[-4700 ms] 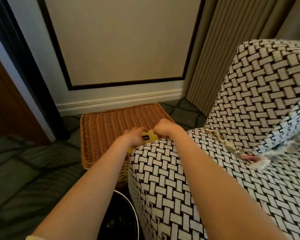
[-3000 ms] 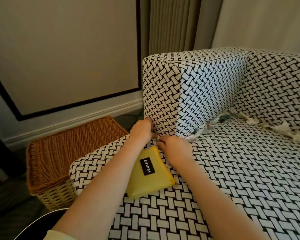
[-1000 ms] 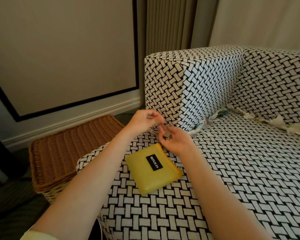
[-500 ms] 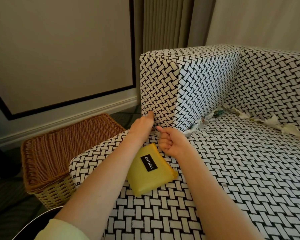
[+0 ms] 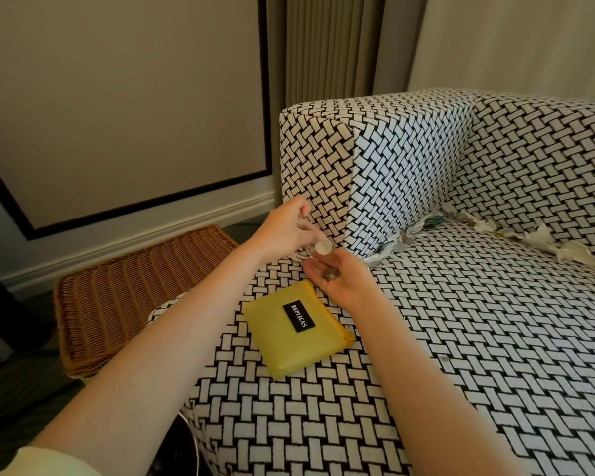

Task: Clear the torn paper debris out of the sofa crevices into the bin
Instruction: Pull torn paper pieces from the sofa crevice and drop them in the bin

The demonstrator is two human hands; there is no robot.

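black-and-white woven sofa [image 5: 461,355] fills the right of the view, a wicker basket [image 5: 134,293] on the floor to its left; torn paper [image 5: 543,240] lies wedged along the back and armrest crevices; left hand [image 5: 289,228] pinches a coin [image 5: 323,248] at its fingertips; right hand [image 5: 344,280], palm up with fingers loose, cups more coins [image 5: 330,274]; a yellow pouch [image 5: 296,331] lies on the seat just below; the bin [image 5: 196,455] shows at the bottom edge.
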